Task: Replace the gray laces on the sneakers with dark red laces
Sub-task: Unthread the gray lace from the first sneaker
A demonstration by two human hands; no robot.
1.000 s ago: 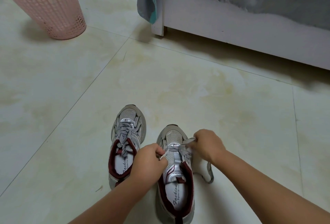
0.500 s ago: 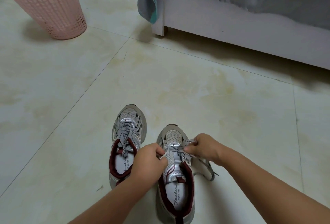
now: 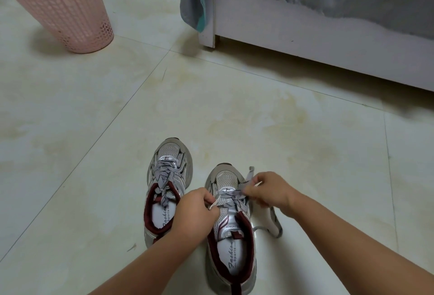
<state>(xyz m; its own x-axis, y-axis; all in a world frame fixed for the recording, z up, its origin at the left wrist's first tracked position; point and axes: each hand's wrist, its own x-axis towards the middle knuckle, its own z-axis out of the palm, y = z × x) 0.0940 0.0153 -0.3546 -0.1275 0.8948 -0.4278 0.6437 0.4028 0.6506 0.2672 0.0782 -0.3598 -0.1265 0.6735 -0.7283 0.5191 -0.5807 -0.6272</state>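
Two bare forearms, no sleeves, bare left hand [image 3: 195, 210], bare right hand [image 3: 270, 192]

We have open floor [image 3: 234, 111] ahead of the two shoes [image 3: 168, 189], wide to the left and right. A pink basket [image 3: 63, 10] stands far left, and the bed frame [image 3: 305, 34] with its hanging cloth [image 3: 192, 1] blocks the far right.

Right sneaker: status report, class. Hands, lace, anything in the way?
Both hands pinching gray lace: left hand, right hand. Right sneaker partly unlaced. Left sneaker fully laced. Nothing in the way.
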